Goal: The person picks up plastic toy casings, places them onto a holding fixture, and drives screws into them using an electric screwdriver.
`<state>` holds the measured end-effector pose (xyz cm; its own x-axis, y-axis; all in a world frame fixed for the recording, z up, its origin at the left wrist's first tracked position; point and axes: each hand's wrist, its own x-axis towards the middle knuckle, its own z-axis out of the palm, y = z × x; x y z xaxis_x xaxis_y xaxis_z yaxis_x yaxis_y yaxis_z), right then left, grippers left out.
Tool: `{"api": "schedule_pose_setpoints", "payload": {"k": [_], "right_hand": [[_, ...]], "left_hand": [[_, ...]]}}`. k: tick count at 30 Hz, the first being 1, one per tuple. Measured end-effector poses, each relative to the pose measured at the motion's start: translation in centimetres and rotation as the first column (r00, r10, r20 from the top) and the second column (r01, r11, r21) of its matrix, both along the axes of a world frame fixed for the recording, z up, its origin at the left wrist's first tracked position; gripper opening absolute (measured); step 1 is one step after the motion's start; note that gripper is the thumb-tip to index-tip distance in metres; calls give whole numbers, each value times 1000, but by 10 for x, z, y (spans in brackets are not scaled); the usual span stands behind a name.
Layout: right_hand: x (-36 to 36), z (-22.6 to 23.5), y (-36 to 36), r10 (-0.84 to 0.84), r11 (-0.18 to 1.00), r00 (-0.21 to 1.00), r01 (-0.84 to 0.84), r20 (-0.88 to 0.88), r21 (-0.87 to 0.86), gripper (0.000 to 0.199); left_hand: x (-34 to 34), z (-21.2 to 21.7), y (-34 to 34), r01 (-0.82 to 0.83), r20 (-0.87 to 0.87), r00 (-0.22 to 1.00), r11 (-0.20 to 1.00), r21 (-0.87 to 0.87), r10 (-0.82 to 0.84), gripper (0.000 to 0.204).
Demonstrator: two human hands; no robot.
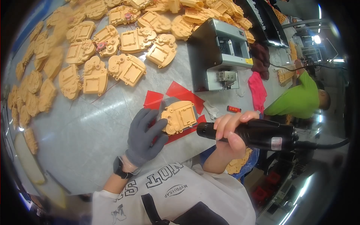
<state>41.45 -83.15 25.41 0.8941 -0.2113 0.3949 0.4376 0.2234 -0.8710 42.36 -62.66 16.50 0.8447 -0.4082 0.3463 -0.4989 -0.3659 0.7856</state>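
Observation:
In a grey glove, my left hand [144, 137] grips the left side of a yellow plastic housing [183, 116] with a rectangular recess. The housing rests on a grey block [168, 101], with red sheets [180, 92] on the table around it. Bare fingers of my right hand [231, 133] are wrapped round a black electric screwdriver [266, 135], held level with its cable trailing right. Its tip points left at the near right edge of the housing; whether bit and housing touch is too small to tell.
Many similar yellow housings [127, 69] lie across the back and left of the table [101, 127]. A black and silver machine [219, 56] stands behind the work spot. Right of it are a red battery-like cylinder [234, 109] and a pink cloth [257, 90]. A person in green [296, 99] sits farther right.

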Motion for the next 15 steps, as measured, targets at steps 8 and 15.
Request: {"api": "schedule_pose_setpoints", "payload": {"k": [8, 15], "right_hand": [[-5, 7, 12, 280, 933, 958, -286, 60, 217, 42], [-2, 8, 23, 346, 918, 937, -346, 34, 192, 39]], "left_hand": [[-8, 4, 1, 3, 83, 997, 1000, -26, 0, 37], [-8, 7, 5, 26, 126, 992, 1000, 2, -26, 26]]}}
